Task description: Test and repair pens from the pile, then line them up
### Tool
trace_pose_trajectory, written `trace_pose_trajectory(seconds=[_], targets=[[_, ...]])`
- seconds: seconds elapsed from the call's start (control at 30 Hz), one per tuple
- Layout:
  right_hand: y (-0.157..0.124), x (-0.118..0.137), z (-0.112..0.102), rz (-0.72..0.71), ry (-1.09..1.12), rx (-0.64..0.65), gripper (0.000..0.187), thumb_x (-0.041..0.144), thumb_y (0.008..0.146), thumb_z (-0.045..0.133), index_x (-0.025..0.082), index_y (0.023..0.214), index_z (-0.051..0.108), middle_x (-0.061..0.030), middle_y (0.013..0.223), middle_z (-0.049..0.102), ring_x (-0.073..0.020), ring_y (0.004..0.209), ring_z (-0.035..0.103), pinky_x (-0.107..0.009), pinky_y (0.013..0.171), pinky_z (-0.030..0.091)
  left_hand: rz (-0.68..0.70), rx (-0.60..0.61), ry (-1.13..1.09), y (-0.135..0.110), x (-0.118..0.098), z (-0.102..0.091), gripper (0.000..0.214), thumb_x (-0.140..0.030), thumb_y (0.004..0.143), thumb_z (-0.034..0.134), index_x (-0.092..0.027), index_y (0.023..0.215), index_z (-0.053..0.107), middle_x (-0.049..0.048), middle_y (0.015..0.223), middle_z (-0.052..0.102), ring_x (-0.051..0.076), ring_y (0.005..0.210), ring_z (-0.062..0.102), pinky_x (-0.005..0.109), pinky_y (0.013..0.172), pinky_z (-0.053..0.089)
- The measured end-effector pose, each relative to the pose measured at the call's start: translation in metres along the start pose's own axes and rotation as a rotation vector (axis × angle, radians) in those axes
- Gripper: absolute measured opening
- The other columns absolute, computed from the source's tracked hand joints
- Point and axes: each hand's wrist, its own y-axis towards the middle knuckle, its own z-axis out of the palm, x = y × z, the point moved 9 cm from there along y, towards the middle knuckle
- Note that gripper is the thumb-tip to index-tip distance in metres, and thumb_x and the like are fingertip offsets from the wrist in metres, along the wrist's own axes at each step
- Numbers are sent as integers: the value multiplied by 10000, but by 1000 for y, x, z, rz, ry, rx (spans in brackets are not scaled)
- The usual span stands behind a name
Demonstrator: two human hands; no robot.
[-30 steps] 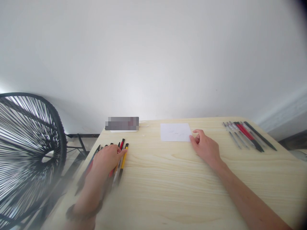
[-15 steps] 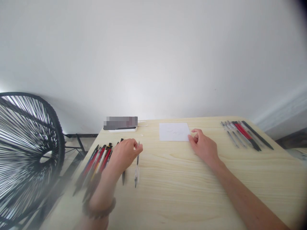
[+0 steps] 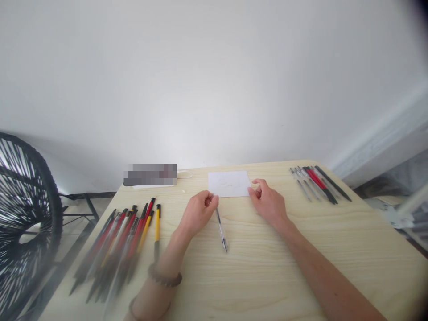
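My left hand [image 3: 201, 210] pinches one end of a clear pen [image 3: 221, 232] between thumb and finger. The pen's other end points toward me, above the wooden table. A small white sheet of paper [image 3: 228, 183] with faint pen marks lies just beyond. My right hand [image 3: 268, 201] rests at the sheet's lower right corner, thumb tip at its edge. Its index finger is bent and held apart from the thumb, with the other fingers curled under and partly hidden. Nothing is visible between them.
Red, yellow, white, black and clear pens [image 3: 129, 236] are spread at the left. A row of several pens [image 3: 319, 185] lies at the right. A blurred-out dark object [image 3: 150, 174] sits at the back left. A black corded chair [image 3: 23, 214] stands left of the table [image 3: 267, 276].
My left hand has moved right with the clear pen, from near the left pens to the paper. My right hand has stayed by the sheet. The view has shifted to the right.
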Motion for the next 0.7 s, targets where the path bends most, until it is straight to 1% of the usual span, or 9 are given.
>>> trace_pose_trajectory(seconds=[0.1,0.2,0.27,0.37,0.43,0.53,0.7], targets=[[-3,8,-2,-69,114,-24,274,377,853,408,205,1031,527,24,612,573,-143,571,539,-244,555,348,0,-11,-124,-1,5,4,300,-426,826,439,-179,669,503,-32,579,465,108,544,416,224,519,323],[-10,26,-2,-170,221,-13,271,380,865,399,197,995,550,13,625,564,-132,567,522,-242,585,375,-61,4,-293,-4,13,6,293,-446,833,445,-177,750,525,-31,578,489,104,518,435,219,497,342],[-18,41,2,-249,272,62,251,376,874,397,200,919,571,6,643,577,-123,572,520,-235,590,377,-109,15,-404,-5,18,7,289,-453,833,453,-176,782,517,-36,565,499,94,480,434,211,474,346],[-30,64,13,-398,319,244,238,351,883,402,198,859,583,-5,710,617,-118,618,533,-230,605,375,-149,26,-529,-5,23,9,285,-455,833,469,-172,812,498,-29,590,537,80,456,454,196,446,347],[-36,72,15,-468,325,307,245,339,887,402,192,821,586,-8,727,624,-114,622,524,-230,610,368,-161,37,-579,-5,24,10,288,-460,828,480,-172,829,487,-14,626,570,81,458,482,189,421,346],[-36,72,14,-483,329,317,265,318,898,384,185,790,585,-5,693,608,-110,605,500,-226,589,348,-165,58,-631,-4,24,13,292,-462,822,492,-171,848,477,6,672,599,86,466,509,185,398,362],[-35,69,14,-460,340,307,279,305,902,382,179,762,587,3,662,589,-101,589,479,-220,574,336,-157,69,-665,-4,22,12,305,-456,819,503,-158,880,496,20,700,613,96,495,539,207,439,428]])
